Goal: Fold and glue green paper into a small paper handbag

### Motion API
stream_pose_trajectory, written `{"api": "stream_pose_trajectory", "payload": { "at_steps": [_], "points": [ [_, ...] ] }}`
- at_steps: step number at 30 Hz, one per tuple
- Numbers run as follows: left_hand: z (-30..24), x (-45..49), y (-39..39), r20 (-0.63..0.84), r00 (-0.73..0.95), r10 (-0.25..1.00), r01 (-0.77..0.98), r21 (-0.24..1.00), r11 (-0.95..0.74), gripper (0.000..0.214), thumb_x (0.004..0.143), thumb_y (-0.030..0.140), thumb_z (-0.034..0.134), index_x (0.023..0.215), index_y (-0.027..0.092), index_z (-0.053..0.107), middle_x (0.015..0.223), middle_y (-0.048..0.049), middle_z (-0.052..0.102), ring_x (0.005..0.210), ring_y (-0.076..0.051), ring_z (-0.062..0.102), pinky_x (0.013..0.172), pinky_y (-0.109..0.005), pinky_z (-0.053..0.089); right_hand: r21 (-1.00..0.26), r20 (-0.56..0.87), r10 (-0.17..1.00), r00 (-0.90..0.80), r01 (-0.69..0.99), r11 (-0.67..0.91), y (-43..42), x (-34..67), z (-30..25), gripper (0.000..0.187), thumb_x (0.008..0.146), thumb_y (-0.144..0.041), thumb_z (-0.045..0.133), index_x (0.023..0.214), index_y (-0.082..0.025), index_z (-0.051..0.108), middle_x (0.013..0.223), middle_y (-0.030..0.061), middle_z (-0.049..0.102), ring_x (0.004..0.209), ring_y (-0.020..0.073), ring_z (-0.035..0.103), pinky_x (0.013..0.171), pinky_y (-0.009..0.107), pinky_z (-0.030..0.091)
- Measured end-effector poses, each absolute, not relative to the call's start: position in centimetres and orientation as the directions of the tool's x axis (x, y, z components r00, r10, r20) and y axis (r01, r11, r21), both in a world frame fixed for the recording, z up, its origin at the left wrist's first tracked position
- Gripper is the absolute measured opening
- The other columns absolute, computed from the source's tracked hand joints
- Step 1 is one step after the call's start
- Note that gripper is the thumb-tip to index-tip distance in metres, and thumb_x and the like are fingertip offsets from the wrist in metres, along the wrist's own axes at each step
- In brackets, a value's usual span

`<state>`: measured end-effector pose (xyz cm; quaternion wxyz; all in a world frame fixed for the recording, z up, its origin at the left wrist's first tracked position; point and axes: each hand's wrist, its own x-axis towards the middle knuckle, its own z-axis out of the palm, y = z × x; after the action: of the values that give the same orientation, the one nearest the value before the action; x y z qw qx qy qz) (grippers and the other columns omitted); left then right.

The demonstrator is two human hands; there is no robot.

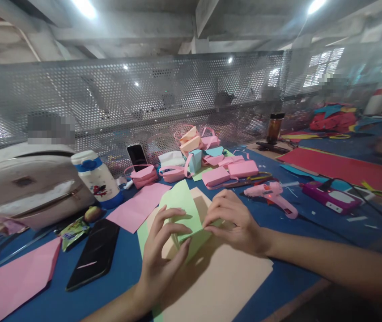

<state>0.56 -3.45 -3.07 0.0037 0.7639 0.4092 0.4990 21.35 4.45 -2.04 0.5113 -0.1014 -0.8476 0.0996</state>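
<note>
A folded sheet of light green paper (186,205) stands partly upright between my hands, above a stack of peach paper (224,277). My left hand (164,250) curls round its near left side, fingertips and thumb on the paper. At the right edge, the thumb and fingers of my right hand (233,219) pinch the green paper. Behind it lies a flat pink sheet (144,203). To the right of my right hand, a pink glue gun (271,193) rests on the blue table.
Small pink paper bags (243,169) and other folded pieces stand at the back. On the left are a backpack (33,179), a white bottle (97,179) and a black phone (93,252). A purple power strip (332,197) with a cord lies right. A perforated metal screen (177,94) borders the table.
</note>
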Motion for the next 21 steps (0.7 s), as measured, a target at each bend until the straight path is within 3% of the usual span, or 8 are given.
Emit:
{"api": "stream_pose_trajectory", "payload": {
  "at_steps": [14, 21],
  "points": [
    [-2.21, 0.39, -3.28, 0.795, 0.208, 0.57, 0.659, 0.316, -0.682, 0.015, 0.088, 0.009, 0.06, 0.089, 0.024, 0.062, 0.107, -0.0059, 0.063, 0.108, -0.022, 0.061, 0.111, -0.054, 0.04, -0.281, 0.843, 0.281, -0.459, 0.071, 0.957, 4.52, 21.44, -2.07, 0.01, 0.095, -0.027, 0.065, 0.087, -0.021, 0.069, 0.081, 0.0024, 0.068, 0.083, 0.0197, 0.055, 0.081, 0.036, 0.041],
    [-2.13, 0.37, -3.25, 0.79, 0.22, 0.572, 0.647, 0.321, -0.692, 0.016, 0.087, 0.008, 0.061, 0.09, 0.024, 0.063, 0.109, -0.0057, 0.063, 0.109, -0.022, 0.06, 0.108, -0.047, 0.044, -0.275, 0.842, 0.278, -0.462, 0.077, 0.958, 4.36, 21.42, -2.02, 0.014, 0.096, -0.03, 0.063, 0.087, -0.021, 0.069, 0.08, 0.0026, 0.068, 0.083, 0.0197, 0.055, 0.08, 0.036, 0.042]
  ]
}}
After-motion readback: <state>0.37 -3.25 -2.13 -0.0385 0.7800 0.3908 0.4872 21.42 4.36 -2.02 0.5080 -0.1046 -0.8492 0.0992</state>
